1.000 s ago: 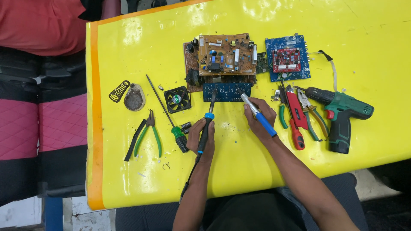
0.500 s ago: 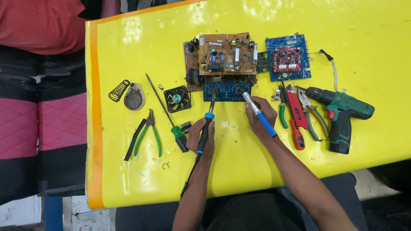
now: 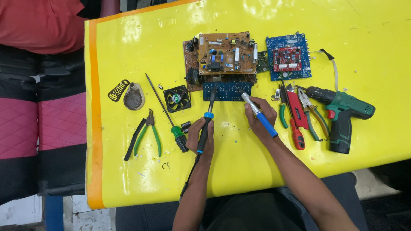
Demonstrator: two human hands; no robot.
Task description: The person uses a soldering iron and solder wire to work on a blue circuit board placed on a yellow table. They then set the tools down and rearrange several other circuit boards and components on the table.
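Your left hand (image 3: 200, 136) has its fingers closed around the black-and-blue handle of the soldering iron (image 3: 206, 126). The iron's long axis runs almost straight away from you, tilted a little to the right, and its tip points up at the near edge of the dark blue circuit board (image 3: 227, 90). Its cord trails back along your forearm toward the table (image 3: 128, 55) edge.

Your right hand (image 3: 259, 117) has its fingers wrapped around the blue desoldering pump (image 3: 259, 114). That tool lies on a diagonal: the silver nose points up and to the left, toward the same board edge, and the blue body slants back over your knuckles to the right.

So the board lies directly ahead of both sets of fingers, and the two tools converge on its near edge from either side. The iron tip looks to be on or just at the board; the pump nose sits just beside the board's right corner, and I cannot tell whether it touches.

Beyond the blue board, the brown circuit board (image 3: 222, 53) overlaps its far edge. Left of your left hand lies a green-handled screwdriver (image 3: 171, 122), just beside your fingers.
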